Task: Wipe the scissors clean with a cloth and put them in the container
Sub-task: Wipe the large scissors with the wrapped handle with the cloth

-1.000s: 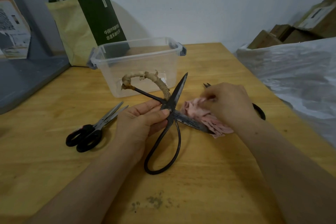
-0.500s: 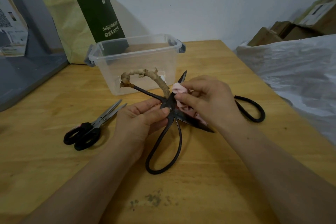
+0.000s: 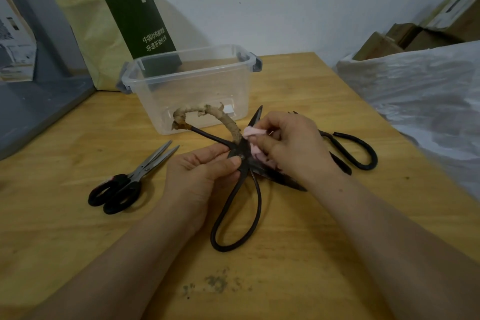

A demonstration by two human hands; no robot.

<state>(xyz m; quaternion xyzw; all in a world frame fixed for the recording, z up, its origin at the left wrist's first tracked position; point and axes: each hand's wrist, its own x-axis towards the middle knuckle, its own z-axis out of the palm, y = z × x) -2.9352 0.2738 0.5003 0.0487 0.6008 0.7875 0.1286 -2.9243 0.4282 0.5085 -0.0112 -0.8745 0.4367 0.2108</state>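
Scissors (image 3: 242, 152) of black iron, blades spread in an X, are held over the bench (image 3: 285, 228) just in front of the clear container (image 3: 192, 86). The left hand (image 3: 200, 171) pinches them at the pivot. The right hand (image 3: 293, 145) pinches a pink cloth (image 3: 255, 131) against a blade beside the pivot. Black-handled scissors (image 3: 122, 189) lie to the left.

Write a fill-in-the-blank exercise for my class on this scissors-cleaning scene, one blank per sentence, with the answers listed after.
1. The right hand pinches a ___ cloth against the scissors.
2. The left hand holds the scissors at the pivot, blades ___.
3. The small scissors on the table have ___ handles.
4. The container has no ___ on.
Answers: pink; open; black; lid.
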